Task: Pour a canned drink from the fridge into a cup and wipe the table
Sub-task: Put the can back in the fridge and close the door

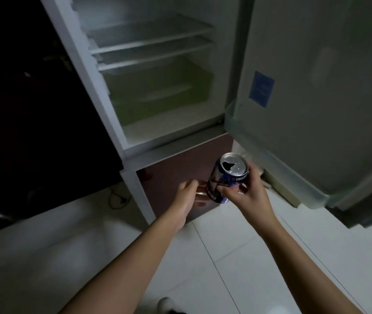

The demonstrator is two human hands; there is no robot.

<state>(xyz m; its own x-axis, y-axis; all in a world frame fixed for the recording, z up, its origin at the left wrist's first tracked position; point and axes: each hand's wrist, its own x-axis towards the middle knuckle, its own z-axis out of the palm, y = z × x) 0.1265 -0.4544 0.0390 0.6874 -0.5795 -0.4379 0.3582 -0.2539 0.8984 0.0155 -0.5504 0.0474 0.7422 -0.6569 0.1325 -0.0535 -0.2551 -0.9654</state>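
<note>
A blue drink can (223,177) with a silver top and an open mouth hole is held upright, slightly tilted, in front of the open fridge (158,87). My right hand (248,193) grips the can's side from the right, thumb across the front. My left hand (188,196) reaches in from the left, fingers apart, its fingertips close to the can's lower left side; contact is unclear. The fridge shelves look bare. No cup or table is in view.
The fridge door (316,98) stands open on the right, its lower shelf jutting out near my right hand. A dark cabinet (33,109) is on the left. A closed brown lower door (180,168) is behind the can. White floor tiles (225,257) lie below.
</note>
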